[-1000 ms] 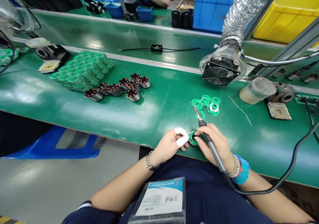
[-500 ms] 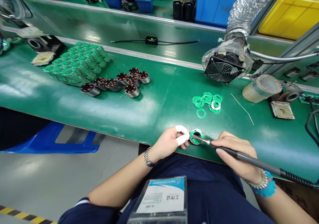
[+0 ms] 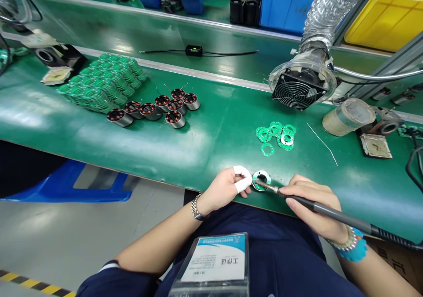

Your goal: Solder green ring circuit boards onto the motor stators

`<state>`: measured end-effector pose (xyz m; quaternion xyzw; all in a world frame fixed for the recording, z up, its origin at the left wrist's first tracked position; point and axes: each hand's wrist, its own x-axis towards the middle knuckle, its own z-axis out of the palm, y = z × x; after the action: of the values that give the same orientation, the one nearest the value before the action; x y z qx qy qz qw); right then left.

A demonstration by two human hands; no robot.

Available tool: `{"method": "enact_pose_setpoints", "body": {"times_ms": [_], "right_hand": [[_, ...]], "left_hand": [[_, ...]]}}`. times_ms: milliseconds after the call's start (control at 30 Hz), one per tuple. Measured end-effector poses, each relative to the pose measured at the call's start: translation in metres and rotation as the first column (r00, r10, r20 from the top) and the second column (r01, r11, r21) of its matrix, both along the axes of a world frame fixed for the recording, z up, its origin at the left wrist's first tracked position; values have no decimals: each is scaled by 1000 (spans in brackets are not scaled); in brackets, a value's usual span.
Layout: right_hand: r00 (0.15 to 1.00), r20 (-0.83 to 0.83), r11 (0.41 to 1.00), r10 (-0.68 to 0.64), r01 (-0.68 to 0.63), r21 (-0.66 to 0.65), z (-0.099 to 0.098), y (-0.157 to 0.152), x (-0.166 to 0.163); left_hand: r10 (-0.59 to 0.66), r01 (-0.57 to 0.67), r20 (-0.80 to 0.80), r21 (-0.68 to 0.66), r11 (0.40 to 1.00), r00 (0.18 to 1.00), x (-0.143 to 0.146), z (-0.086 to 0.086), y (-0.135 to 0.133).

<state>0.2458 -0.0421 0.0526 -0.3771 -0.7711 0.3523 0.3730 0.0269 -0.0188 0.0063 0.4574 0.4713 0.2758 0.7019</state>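
Note:
In the head view, a motor stator point(image 3: 265, 174) with a green ring-shaped circuit board on top sits on the bench near its front edge. My right hand point(image 3: 315, 206) grips a soldering iron point(image 3: 343, 217) like a pen, its tip resting on the left part of the board. White finger covers wrap the thumb and forefinger of my left hand point(image 3: 231, 184). Those two fingertips are pinched together against the stator's left edge; what lies between them is too small to make out.
Loose green ring boards point(image 3: 276, 134) lie beyond the stator. Several copper-wound stators point(image 3: 150, 111) and stacked green boards point(image 3: 102, 83) stand to the left. At the right are a fume fan point(image 3: 297, 90), a bent solder wire point(image 3: 322, 143), a cloudy container point(image 3: 346, 117) and an iron stand point(image 3: 376, 145).
The iron's tip has shifted slightly to the left on the board. Both hands keep nearly the same pose, and the whole view has moved a little.

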Motion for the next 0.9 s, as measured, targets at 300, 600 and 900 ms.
{"method": "enact_pose_setpoints", "body": {"times_ms": [300,600,900], "right_hand": [[997,26,995,-74,76,-59,3,5,9],[998,37,995,-49,52,-86,-1,6,9],[980,172,990,103,-118,78,-14,26,-3]], "left_hand": [[-4,5,-15,19,1000,1000,0,0,0],[-11,12,-16,22,1000,1000,0,0,-1],[-9,12,-74,42,999,997,0,1,-6]]}}
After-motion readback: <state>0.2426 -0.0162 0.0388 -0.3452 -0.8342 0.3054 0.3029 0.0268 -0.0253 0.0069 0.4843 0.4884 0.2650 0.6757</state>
